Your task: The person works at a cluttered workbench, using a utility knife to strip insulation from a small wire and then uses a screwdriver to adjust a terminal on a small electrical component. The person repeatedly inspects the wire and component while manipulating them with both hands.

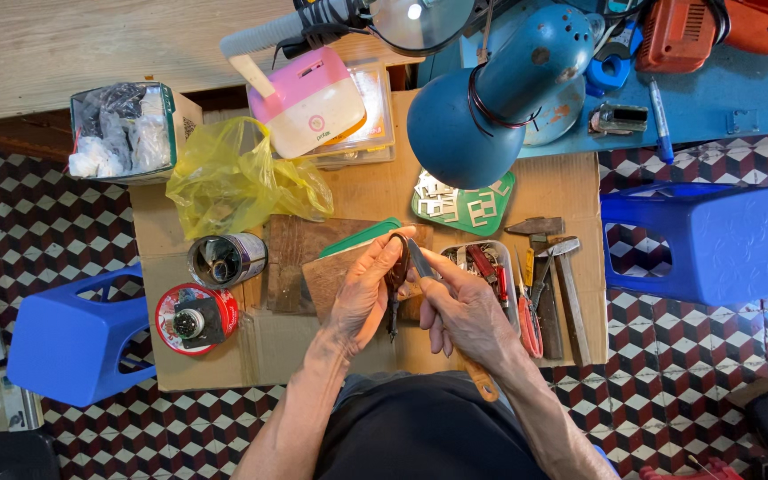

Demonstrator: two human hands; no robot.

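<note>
My left hand [362,289] is closed around a small dark object [396,271] with a thin dark part hanging down below it. My right hand [464,307] grips a slim tool with a grey metal tip [420,260], and the tip rests against the dark object. Both hands meet above a wooden block [326,276] on a sheet of cardboard [268,347]. A wooden handle [482,384] pokes out below my right wrist.
A blue desk lamp [491,98] hangs over the work area. Hammers [557,267], a tray of small tools [486,262], a tin can [224,260], a red round lid [196,320], a yellow plastic bag [233,178] and a green lid [464,204] lie around. Blue plastic stools [713,240] stand on either side.
</note>
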